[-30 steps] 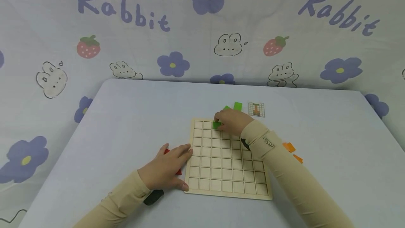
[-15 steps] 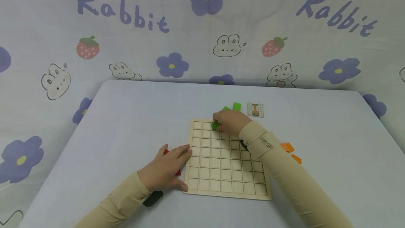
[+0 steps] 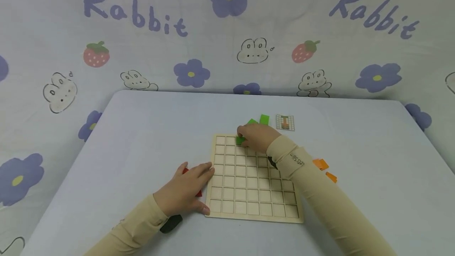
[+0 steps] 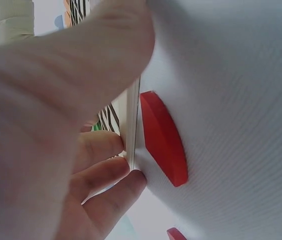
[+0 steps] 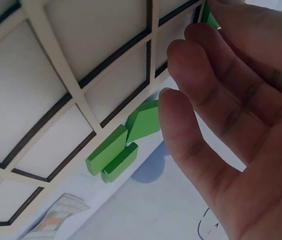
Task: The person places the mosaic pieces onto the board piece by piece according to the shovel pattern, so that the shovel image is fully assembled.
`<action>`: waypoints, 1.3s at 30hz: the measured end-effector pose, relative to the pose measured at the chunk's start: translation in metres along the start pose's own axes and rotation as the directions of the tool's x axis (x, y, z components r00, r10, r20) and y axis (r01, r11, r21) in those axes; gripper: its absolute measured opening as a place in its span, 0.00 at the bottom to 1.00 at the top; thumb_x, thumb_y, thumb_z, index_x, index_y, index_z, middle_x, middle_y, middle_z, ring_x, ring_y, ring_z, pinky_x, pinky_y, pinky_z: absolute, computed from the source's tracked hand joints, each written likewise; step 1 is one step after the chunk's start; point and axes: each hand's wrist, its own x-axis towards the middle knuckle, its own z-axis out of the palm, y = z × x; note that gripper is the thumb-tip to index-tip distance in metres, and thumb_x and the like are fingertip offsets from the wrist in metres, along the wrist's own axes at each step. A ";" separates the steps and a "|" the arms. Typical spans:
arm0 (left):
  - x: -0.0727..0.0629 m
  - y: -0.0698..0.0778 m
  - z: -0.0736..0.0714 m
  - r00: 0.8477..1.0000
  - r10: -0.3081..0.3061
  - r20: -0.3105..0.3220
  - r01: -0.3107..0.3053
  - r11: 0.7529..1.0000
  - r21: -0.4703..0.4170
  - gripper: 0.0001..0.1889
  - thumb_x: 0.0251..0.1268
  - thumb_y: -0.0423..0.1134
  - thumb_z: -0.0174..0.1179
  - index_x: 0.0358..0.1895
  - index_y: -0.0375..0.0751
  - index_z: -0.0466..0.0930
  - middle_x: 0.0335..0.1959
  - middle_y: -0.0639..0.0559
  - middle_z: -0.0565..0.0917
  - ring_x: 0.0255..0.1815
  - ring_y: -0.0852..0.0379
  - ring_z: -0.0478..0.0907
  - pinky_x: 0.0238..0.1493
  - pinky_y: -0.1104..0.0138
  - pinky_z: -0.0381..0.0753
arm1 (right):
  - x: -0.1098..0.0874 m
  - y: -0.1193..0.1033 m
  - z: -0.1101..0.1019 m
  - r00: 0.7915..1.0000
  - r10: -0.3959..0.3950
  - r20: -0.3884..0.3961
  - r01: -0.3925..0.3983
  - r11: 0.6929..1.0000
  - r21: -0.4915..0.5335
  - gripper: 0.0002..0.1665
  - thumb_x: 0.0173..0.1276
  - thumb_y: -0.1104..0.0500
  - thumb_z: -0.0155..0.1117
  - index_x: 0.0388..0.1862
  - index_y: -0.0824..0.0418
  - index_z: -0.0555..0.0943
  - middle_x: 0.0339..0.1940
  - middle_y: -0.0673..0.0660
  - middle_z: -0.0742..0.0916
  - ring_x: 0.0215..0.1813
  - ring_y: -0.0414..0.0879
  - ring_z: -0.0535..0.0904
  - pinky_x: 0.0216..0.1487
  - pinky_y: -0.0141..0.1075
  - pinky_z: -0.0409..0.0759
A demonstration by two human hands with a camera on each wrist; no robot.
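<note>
The wooden grid board lies on the table before me. At its far edge my right hand pinches a green tile over a cell of the top row, third from the left. The hand partly hides that tile, and in the right wrist view only a bit of the green tile shows past the fingers. My left hand rests beside the board's left edge, fingertips and thumb touching the frame. Under it lies a red piece with a curved side, mostly covered in the head view.
Several green tiles lie just beyond the board's far edge. Next to them is a small pattern card printed with a grid. Orange pieces lie right of the board, near the right sleeve. A second red piece shows beyond the left fingers.
The head view has shifted slightly. Both hands keep their places on the board, and the green tile stays at the same cell.
</note>
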 end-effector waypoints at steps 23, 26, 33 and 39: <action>-0.009 0.005 0.007 0.997 0.015 -0.080 -0.011 0.999 0.047 0.48 0.41 0.57 0.71 0.67 0.32 0.67 0.69 0.39 0.68 0.66 0.42 0.68 0.60 0.43 0.61 | -0.003 0.004 0.003 1.000 0.007 -0.027 -0.004 0.996 0.094 0.18 0.68 0.57 0.63 0.55 0.60 0.77 0.49 0.55 0.84 0.49 0.48 0.81 0.50 0.40 0.78; -0.008 0.004 0.006 0.998 0.006 -0.065 -0.004 1.000 0.027 0.48 0.44 0.57 0.70 0.68 0.33 0.66 0.70 0.40 0.67 0.67 0.40 0.67 0.61 0.40 0.60 | -0.002 0.008 0.002 1.000 0.010 -0.014 -0.009 0.996 0.089 0.19 0.69 0.56 0.62 0.57 0.60 0.77 0.50 0.55 0.82 0.51 0.48 0.80 0.52 0.40 0.78; -0.002 -0.002 0.002 0.999 0.022 -0.031 -0.023 1.000 -0.011 0.46 0.48 0.58 0.69 0.68 0.36 0.66 0.69 0.41 0.68 0.67 0.44 0.66 0.60 0.37 0.59 | -0.002 0.016 0.003 0.999 -0.017 -0.032 0.018 0.999 0.036 0.25 0.67 0.50 0.64 0.59 0.60 0.77 0.52 0.57 0.79 0.56 0.51 0.74 0.58 0.42 0.74; 0.010 -0.015 -0.005 0.999 0.037 -0.038 -0.037 0.999 0.004 0.44 0.49 0.62 0.67 0.67 0.42 0.66 0.68 0.40 0.67 0.66 0.46 0.68 0.54 0.41 0.68 | -0.001 0.016 0.002 0.998 -0.055 -0.029 0.056 0.997 0.053 0.18 0.68 0.52 0.63 0.52 0.61 0.80 0.45 0.55 0.79 0.50 0.50 0.73 0.52 0.41 0.74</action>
